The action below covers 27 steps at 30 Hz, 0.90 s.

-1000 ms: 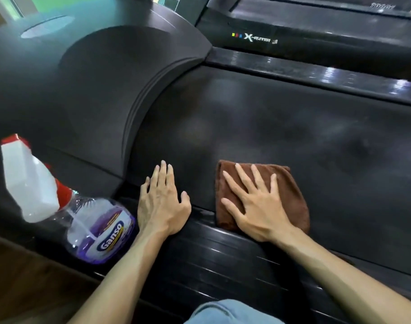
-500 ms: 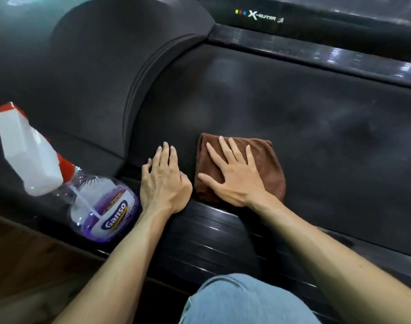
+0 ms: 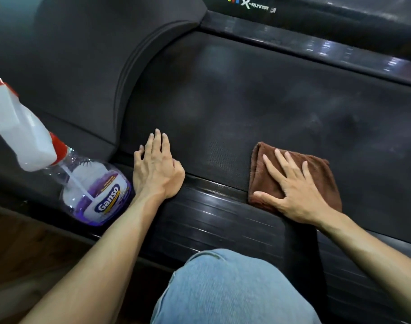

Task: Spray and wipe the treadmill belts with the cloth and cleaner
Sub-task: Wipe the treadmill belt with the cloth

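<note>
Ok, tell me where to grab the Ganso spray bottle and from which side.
Grip the narrow neck just under the white trigger head of the spray bottle, fingers coming from its right, where the left hand already rests beside it. The bottle stands on the side rail, leaning away left, so the neck is exposed there.

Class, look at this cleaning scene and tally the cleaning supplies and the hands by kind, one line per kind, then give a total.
Spray bottle: 1
Brown cloth: 1
Hands: 2, the left hand and the right hand
Total: 4
</note>
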Tool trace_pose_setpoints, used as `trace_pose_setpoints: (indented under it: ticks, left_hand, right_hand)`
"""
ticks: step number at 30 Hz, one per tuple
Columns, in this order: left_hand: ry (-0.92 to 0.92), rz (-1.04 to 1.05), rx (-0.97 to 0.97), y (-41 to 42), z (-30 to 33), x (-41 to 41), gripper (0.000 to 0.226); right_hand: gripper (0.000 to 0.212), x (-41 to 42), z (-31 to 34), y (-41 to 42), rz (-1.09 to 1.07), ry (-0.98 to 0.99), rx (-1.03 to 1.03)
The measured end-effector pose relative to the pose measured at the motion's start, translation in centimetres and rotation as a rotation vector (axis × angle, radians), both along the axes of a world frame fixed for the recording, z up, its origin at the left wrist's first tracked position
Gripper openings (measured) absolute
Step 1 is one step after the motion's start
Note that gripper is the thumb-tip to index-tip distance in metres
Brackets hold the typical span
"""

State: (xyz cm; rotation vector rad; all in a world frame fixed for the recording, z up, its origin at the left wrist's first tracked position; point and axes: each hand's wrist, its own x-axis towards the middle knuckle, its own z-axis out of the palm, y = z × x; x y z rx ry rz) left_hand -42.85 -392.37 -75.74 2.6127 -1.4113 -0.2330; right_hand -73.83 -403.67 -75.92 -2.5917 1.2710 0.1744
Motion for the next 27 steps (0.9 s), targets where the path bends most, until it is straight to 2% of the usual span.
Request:
trace_pose_setpoints:
  ticks: [5,10,13,20,27]
  left_hand:
    - [-0.012,-0.014,0.027,-0.1,-0.2,-0.1,0.073]
    - [0.001,-0.02,0.013,-0.1,0.0,0.2,0.069]
    - [0.009,-0.014,0.008,0.0,0.0,0.1,0.069]
    - [-0.001,-0.02,0.011,0.0,0.0,0.0,0.07]
    - [-0.021,-0.004,0.007,-0.1,-0.5,-0.1,0.075]
  right_hand:
    - [0.112,6.2,-0.3,1.3,0.017,-0.006,-0.05]
    - [0.095,16.7,-0.6,1.9,0.128,-0.083,-0.061]
    - [0.093,13.5,-0.8,1.7,0.151,-0.087,-0.076]
    - [0.097,-2.3,-0.4,-0.4,0.04,-0.059,-0.1]
    - [0.095,0.2,-0.4,0.0,-0.071,-0.046,-0.127]
